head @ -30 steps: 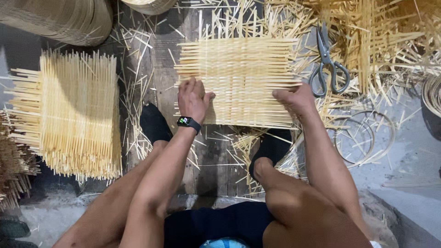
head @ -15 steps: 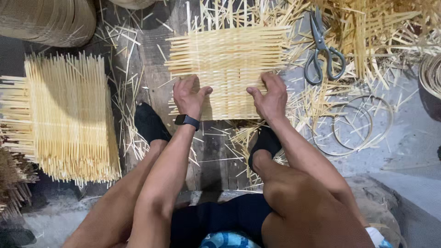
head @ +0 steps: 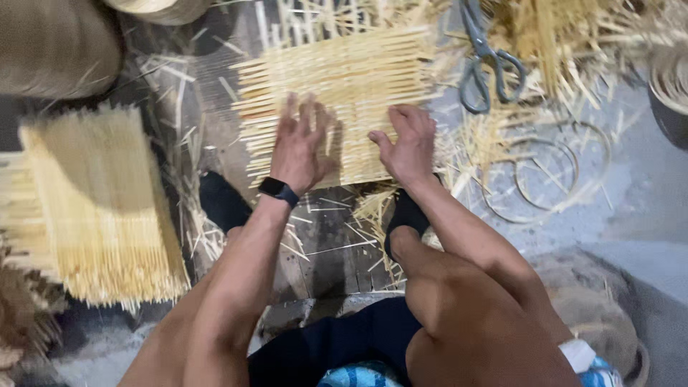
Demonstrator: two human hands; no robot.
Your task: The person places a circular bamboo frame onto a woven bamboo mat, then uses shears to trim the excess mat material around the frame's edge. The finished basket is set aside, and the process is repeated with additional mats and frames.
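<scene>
Both hands flat on a woven bamboo mat

We see the left hand (head: 301,147) and right hand (head: 408,143) pressing, fingers spread, on the mat's (head: 351,79) near edge; scissors (head: 487,61) lie far right, a strip stack (head: 93,208) left.

both hands press flat on a woven mat of pale bamboo strips (head: 351,86) lying on the floor: the left hand (head: 301,147), a black band at its wrist, near the mat's lower middle, the right hand (head: 408,143) at its lower right edge. grey scissors (head: 484,61) lie just beside the mat's right side. a second strip mat (head: 93,204) lies well apart at left, and thin hoops (head: 545,172) at right.
</scene>
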